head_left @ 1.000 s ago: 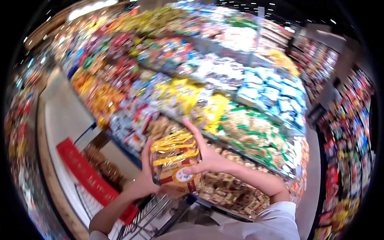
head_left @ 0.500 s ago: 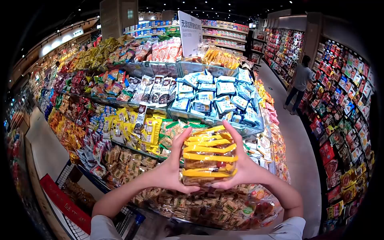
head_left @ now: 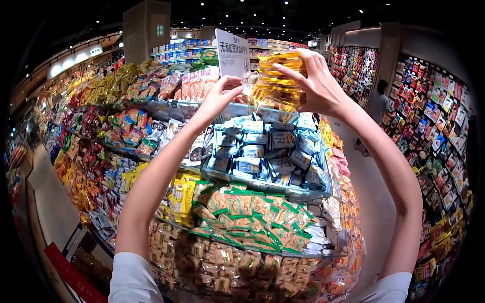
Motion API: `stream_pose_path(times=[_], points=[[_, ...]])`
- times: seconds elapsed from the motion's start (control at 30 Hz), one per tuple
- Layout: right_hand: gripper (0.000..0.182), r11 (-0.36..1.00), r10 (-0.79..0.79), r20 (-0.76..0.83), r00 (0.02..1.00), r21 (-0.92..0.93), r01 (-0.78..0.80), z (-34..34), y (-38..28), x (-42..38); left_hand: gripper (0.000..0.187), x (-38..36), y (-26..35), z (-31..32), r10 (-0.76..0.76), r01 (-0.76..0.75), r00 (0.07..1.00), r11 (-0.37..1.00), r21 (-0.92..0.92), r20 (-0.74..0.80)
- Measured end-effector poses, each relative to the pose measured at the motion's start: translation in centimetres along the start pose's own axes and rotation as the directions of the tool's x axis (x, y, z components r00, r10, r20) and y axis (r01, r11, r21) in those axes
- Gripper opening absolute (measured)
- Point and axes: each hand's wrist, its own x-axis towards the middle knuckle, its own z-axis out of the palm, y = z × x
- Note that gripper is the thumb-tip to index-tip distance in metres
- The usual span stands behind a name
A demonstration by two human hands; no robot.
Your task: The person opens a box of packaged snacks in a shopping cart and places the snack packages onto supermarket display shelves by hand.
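A stack of yellow-edged snack packets (head_left: 280, 81) stands in the top tier of the display, right of the white sign (head_left: 233, 54). My right hand (head_left: 321, 83) grips the stack from its right side, thumb across the front and fingers over the top. Left of the stack, my left hand (head_left: 222, 96) is raised with thumb and fingers apart, holding nothing. Blue-and-white packets (head_left: 252, 151) fill the clear bin just below my hands. Under them lie green-edged packets (head_left: 252, 209).
Brown packets (head_left: 222, 260) fill the lowest tier. A person (head_left: 377, 103) stands in the aisle at the right, beside a wall of hanging packets (head_left: 434, 126). A red strip (head_left: 73, 275) and part of a cart are at the lower left.
Both hands have moved up and forward from the middle of the display to its top tier. My left hand has let go of the packets, while my right hand still grips them.
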Motion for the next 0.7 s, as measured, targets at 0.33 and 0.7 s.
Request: stream_pose_path(times=[0.33, 0.7], points=[[0.113, 0.948, -0.17, 0.435, 0.884, -0.172, 0.267, 13.0, 6.1, 3.3, 0.026, 12.0, -13.8, 1.2, 0.114, -0.145, 0.989, 0.741, 0.656, 0.09], [0.114, 0.899, -0.416, 0.477, 0.774, 0.087, 0.43, 20.4, 9.0, 2.8, 0.03, 11.4, -14.8, 2.8, -0.057, 0.216, 0.969, 0.66, 0.719, -0.239]])
